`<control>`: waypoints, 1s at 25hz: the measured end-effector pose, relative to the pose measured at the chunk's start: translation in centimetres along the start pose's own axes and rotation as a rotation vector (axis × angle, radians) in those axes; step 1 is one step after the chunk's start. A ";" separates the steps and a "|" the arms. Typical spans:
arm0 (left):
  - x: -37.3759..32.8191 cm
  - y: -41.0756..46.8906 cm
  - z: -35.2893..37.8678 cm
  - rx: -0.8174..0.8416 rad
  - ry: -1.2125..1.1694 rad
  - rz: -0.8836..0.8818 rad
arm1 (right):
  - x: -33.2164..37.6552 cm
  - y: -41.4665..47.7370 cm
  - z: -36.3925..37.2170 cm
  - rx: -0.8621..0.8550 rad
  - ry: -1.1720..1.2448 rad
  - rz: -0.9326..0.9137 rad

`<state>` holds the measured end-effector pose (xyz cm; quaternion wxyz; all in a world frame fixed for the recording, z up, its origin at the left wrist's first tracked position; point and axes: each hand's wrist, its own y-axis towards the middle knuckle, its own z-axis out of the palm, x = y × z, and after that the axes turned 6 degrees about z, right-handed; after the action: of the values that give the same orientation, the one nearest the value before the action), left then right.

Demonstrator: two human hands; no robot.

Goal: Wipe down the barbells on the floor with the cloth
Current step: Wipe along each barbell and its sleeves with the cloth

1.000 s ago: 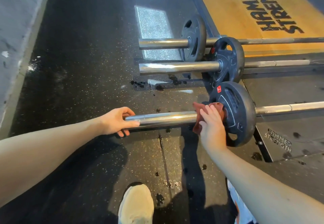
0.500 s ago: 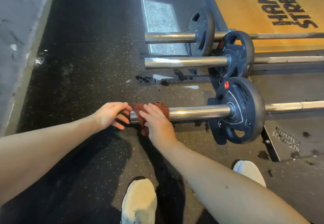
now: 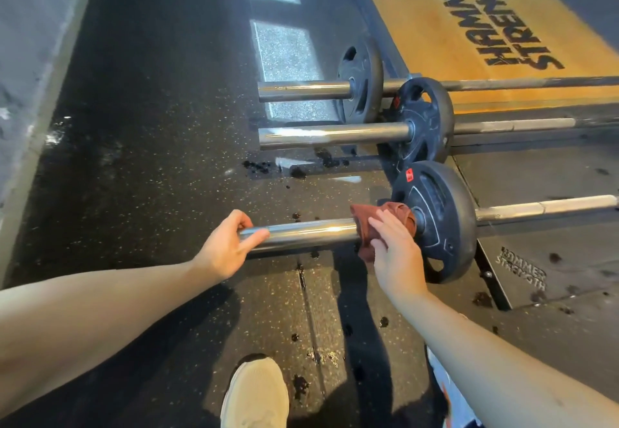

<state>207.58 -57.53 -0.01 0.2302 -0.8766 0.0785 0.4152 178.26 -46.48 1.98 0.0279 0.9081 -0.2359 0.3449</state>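
Left hand (image 3: 224,250) on end of nearest barbell (image 3: 308,231), right hand (image 3: 398,260) on cloth (image 3: 365,226) beside plate (image 3: 445,223)

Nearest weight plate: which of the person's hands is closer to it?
Right. The right hand holds the cloth on the barbell sleeve just beside the weight plate; the left hand grips its free end, farther away.

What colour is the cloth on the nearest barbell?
Reddish-brown cloth, seen in the head view.
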 end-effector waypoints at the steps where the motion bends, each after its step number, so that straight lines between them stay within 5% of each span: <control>1: 0.1 0.1 0.2 -0.016 -0.002 0.012 | 0.2 -0.4 0.1 0.001 0.011 -0.010; 13: -0.5 1.7 -0.2 0.004 -0.017 -0.021 | 0.9 1.1 0.3 -0.025 0.037 -0.038; 20: -0.9 3.9 -1.5 0.223 -0.173 -0.416 | 0.5 1.6 1.4 0.011 -0.040 -0.045; 25: -0.2 2.3 -2.1 0.263 -0.232 -0.252 | 2.8 0.1 5.3 -0.038 -0.047 -0.060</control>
<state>208.12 -60.51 0.53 0.4003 -0.7882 -0.0053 0.4674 183.31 -48.83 -0.26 0.0501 0.9218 -0.2158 0.3180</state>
